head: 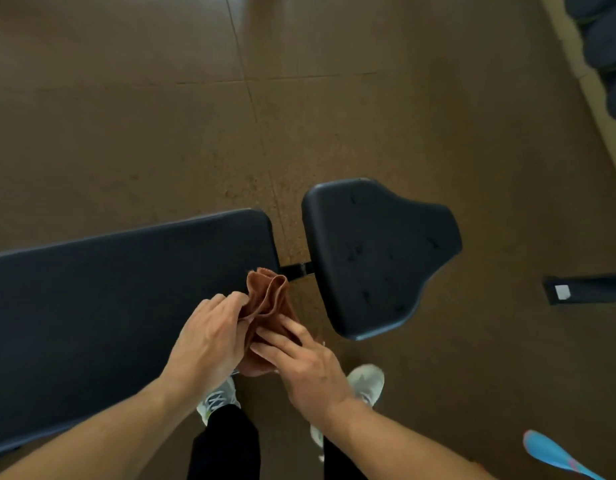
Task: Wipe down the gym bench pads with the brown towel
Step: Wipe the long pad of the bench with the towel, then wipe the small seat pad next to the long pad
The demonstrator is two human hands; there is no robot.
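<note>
Both hands hold the brown towel (266, 306) bunched in the air over the gap between the two black pads, in front of the person's legs. The left hand (209, 336) has its grip closed, pinching the towel's left edge between thumb and fingers; the right hand (299, 358) lies with fingers (282, 332) stretched flat across the lower folds, pressing them rather than clamping, and its thumb is hidden, so how firmly it holds I cannot tell. The towel stands up in loose folds, its long axis running away from the body toward the metal bar (297, 270) that joins the pads. It looks as if it is being gathered or refolded into a wiping pad, not yet laid on the bench. The long pad (109, 299) stretches off to the left, its long axis running left to right, its near corner just beside the left hand. The seat pad (375, 258) lies to the right and slightly ahead, near the right hand, and shows dark marks on its top. The left hand seems better placed to sweep the long pad, the right to take the seat. A white shoe (367, 381) stands on the floor (161, 116) below.
</note>
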